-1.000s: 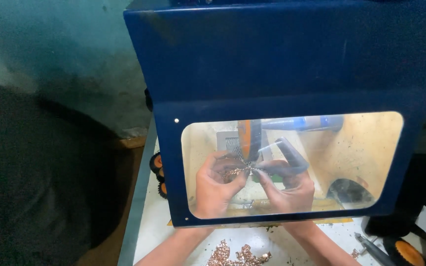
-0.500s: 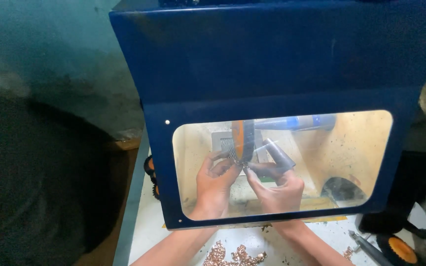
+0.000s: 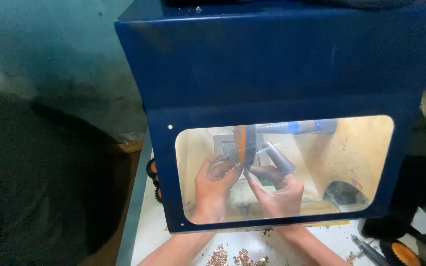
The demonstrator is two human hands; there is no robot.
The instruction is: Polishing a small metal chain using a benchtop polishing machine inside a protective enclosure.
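Small metal piece (image 3: 241, 167) held at the spinning wheel (image 3: 245, 144) inside the blue hood (image 3: 272, 74).
Light, stiff, likely slippery: left hand (image 3: 213, 189) and right hand (image 3: 277, 192) pinch it by its edges with pressed fingertips, behind the window.

Your way in is the gap under the lower edge of the blue hood (image 3: 282, 69), at the bottom of the frame, and both forearms fill much of it. Behind the clear window (image 3: 361, 162), the orange wheel (image 3: 244, 143) stands just above your left hand (image 3: 214, 189) and right hand (image 3: 278, 192). Right of them the chamber is open down to a dark round opening (image 3: 345, 193). Copper-coloured scraps (image 3: 237, 257) litter the tabletop (image 3: 146, 236) between your arms.
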